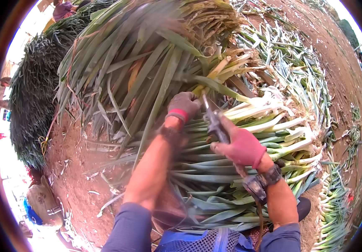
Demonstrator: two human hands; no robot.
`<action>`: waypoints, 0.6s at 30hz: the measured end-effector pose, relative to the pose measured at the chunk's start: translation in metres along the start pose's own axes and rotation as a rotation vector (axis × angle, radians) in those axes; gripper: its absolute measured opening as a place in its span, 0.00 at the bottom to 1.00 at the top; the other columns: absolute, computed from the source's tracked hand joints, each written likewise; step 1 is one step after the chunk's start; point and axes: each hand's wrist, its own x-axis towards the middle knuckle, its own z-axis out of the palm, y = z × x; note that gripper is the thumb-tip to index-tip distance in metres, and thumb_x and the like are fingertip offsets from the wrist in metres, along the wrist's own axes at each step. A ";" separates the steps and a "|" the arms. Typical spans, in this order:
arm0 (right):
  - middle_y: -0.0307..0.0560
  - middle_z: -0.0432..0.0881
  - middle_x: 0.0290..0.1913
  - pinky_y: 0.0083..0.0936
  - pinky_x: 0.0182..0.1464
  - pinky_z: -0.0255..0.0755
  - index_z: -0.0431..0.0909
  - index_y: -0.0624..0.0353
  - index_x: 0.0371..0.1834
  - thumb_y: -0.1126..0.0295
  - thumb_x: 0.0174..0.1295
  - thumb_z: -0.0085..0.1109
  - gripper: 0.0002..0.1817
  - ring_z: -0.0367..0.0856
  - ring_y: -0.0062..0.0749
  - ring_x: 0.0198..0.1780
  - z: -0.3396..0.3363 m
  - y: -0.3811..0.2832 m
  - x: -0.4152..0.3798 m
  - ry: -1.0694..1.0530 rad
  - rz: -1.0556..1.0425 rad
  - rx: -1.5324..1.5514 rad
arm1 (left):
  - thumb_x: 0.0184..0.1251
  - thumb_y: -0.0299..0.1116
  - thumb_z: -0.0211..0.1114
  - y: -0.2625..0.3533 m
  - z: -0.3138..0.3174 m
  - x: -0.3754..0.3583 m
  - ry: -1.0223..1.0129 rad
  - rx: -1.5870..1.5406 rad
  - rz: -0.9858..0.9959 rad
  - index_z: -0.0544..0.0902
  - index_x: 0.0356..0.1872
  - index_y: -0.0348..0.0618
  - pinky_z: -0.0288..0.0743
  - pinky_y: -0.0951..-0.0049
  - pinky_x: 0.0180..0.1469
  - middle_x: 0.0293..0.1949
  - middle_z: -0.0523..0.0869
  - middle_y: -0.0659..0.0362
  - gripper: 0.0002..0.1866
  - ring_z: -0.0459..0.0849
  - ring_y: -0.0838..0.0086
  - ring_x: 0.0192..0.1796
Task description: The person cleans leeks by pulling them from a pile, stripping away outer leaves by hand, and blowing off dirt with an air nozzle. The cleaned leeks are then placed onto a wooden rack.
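Observation:
In a grey glove with a red cuff, my left hand (pixel 184 105) is closed around a leek stalk (pixel 198 90) near the pile's middle. My right hand (pixel 245 147), in a pink glove, grips an air blow gun (pixel 215 124) whose thin nozzle points up toward that stalk. A hose with a metal fitting (pixel 254 187) runs from under the right wrist toward my lap. Pale-stemmed leeks (pixel 269 122) lie side by side under and right of my hands, roots to the right. Beyond my left hand, a large heap of untrimmed leeks (pixel 143 71) is partly blurred.
A tall stack of dark green leeks (pixel 38 92) stands at left. Stripped leaves (pixel 290 54) cover the ground at upper right. More pale leeks (pixel 334 206) lie at lower right. Bare brown soil (pixel 74 168) shows at left, near a seated person (pixel 44 201). Another person (pixel 63 10) is at top left.

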 end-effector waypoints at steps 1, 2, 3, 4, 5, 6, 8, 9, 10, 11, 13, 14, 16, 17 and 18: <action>0.69 0.89 0.46 0.41 0.57 0.81 0.54 0.67 0.88 0.51 0.63 0.75 0.56 0.91 0.59 0.50 -0.007 -0.009 0.009 -0.014 0.165 0.021 | 0.69 0.45 0.67 0.001 0.001 0.002 0.055 -0.016 0.012 0.95 0.50 0.47 0.83 0.56 0.60 0.46 0.95 0.48 0.18 0.94 0.54 0.53; 0.71 0.89 0.53 0.38 0.62 0.79 0.55 0.68 0.88 0.52 0.62 0.76 0.57 0.91 0.56 0.54 -0.011 -0.014 0.014 -0.028 0.331 0.043 | 0.69 0.46 0.68 0.002 0.001 0.003 0.110 -0.032 0.022 0.95 0.51 0.48 0.83 0.55 0.60 0.46 0.95 0.48 0.18 0.93 0.54 0.53; 0.70 0.89 0.50 0.40 0.61 0.80 0.55 0.68 0.88 0.50 0.63 0.76 0.57 0.90 0.58 0.53 -0.007 -0.007 0.014 0.002 0.263 0.002 | 0.69 0.46 0.68 0.003 0.001 0.004 0.110 -0.032 0.025 0.95 0.51 0.48 0.83 0.55 0.60 0.46 0.95 0.48 0.18 0.93 0.54 0.53; 0.70 0.89 0.50 0.40 0.61 0.80 0.55 0.68 0.88 0.50 0.63 0.76 0.57 0.90 0.58 0.53 0.001 0.001 0.015 0.001 0.263 0.002 | 0.69 0.46 0.68 0.003 0.000 0.005 0.142 -0.024 0.009 0.94 0.51 0.48 0.83 0.55 0.61 0.47 0.95 0.48 0.19 0.93 0.53 0.54; 0.70 0.89 0.46 0.44 0.58 0.81 0.56 0.67 0.87 0.50 0.63 0.74 0.56 0.90 0.62 0.50 0.010 0.008 0.016 0.021 0.129 -0.002 | 0.68 0.46 0.69 0.001 0.000 0.005 0.175 -0.017 -0.011 0.94 0.52 0.49 0.82 0.54 0.62 0.49 0.95 0.47 0.19 0.93 0.53 0.55; 0.69 0.90 0.42 0.48 0.55 0.82 0.57 0.66 0.87 0.49 0.63 0.72 0.54 0.90 0.66 0.48 0.013 0.005 0.015 0.040 -0.002 -0.004 | 0.68 0.46 0.69 -0.006 0.004 0.008 0.172 -0.017 -0.018 0.94 0.52 0.49 0.82 0.54 0.62 0.49 0.95 0.47 0.19 0.93 0.53 0.55; 0.70 0.90 0.44 0.47 0.58 0.81 0.55 0.65 0.88 0.48 0.63 0.72 0.55 0.90 0.66 0.51 -0.002 -0.003 0.026 -0.043 0.193 -0.028 | 0.68 0.48 0.73 -0.014 0.010 0.017 0.293 0.072 0.065 0.94 0.54 0.47 0.83 0.55 0.60 0.49 0.95 0.46 0.21 0.93 0.53 0.54; 0.71 0.89 0.46 0.46 0.59 0.81 0.55 0.65 0.88 0.48 0.63 0.72 0.56 0.90 0.65 0.53 -0.004 0.004 0.032 0.021 0.242 -0.042 | 0.68 0.48 0.73 -0.014 0.009 0.017 0.294 0.070 0.067 0.94 0.54 0.47 0.83 0.55 0.60 0.49 0.95 0.46 0.21 0.93 0.53 0.54; 0.72 0.89 0.48 0.46 0.61 0.81 0.55 0.65 0.88 0.48 0.63 0.72 0.56 0.89 0.65 0.55 -0.006 0.013 0.039 0.086 0.291 -0.056 | 0.67 0.50 0.73 -0.013 0.008 0.018 0.272 0.126 0.065 0.93 0.57 0.49 0.82 0.56 0.63 0.53 0.93 0.47 0.23 0.92 0.54 0.57; 0.73 0.89 0.51 0.45 0.62 0.80 0.55 0.65 0.88 0.49 0.63 0.72 0.56 0.89 0.65 0.56 -0.007 0.025 0.046 0.112 0.271 -0.096 | 0.66 0.52 0.74 -0.013 0.007 0.018 0.250 0.181 0.062 0.92 0.60 0.51 0.81 0.57 0.65 0.57 0.92 0.48 0.25 0.91 0.55 0.60; 0.73 0.89 0.52 0.45 0.62 0.80 0.55 0.65 0.88 0.50 0.63 0.72 0.55 0.89 0.65 0.57 -0.014 0.035 0.058 0.172 0.254 -0.111 | 0.66 0.54 0.75 -0.009 0.006 0.019 0.215 0.234 0.042 0.91 0.62 0.53 0.80 0.58 0.67 0.60 0.90 0.49 0.27 0.89 0.55 0.63; 0.74 0.89 0.54 0.46 0.63 0.80 0.55 0.65 0.88 0.50 0.63 0.72 0.55 0.89 0.65 0.57 -0.019 0.039 0.065 0.234 0.237 -0.126 | 0.65 0.55 0.75 -0.007 0.005 0.019 0.180 0.289 0.023 0.90 0.65 0.55 0.79 0.59 0.68 0.63 0.88 0.50 0.30 0.87 0.55 0.65; 0.73 0.89 0.55 0.45 0.63 0.81 0.56 0.64 0.88 0.50 0.63 0.72 0.55 0.89 0.65 0.58 -0.030 0.045 0.084 0.234 0.255 -0.130 | 0.64 0.56 0.76 0.005 0.004 0.017 0.160 0.382 0.038 0.88 0.67 0.56 0.78 0.58 0.69 0.64 0.88 0.50 0.32 0.86 0.55 0.66; 0.73 0.89 0.55 0.45 0.63 0.81 0.56 0.63 0.88 0.50 0.62 0.72 0.55 0.89 0.65 0.58 -0.033 0.052 0.094 0.262 0.260 -0.171 | 0.63 0.57 0.76 0.008 0.004 0.016 0.140 0.475 0.050 0.87 0.69 0.56 0.78 0.58 0.69 0.65 0.87 0.50 0.34 0.85 0.55 0.67; 0.72 0.89 0.55 0.45 0.63 0.81 0.57 0.62 0.88 0.50 0.62 0.72 0.55 0.89 0.64 0.58 -0.038 0.056 0.104 0.291 0.265 -0.214 | 0.63 0.57 0.76 0.007 0.006 0.018 0.139 0.474 0.049 0.87 0.69 0.56 0.78 0.58 0.69 0.65 0.87 0.50 0.34 0.85 0.55 0.67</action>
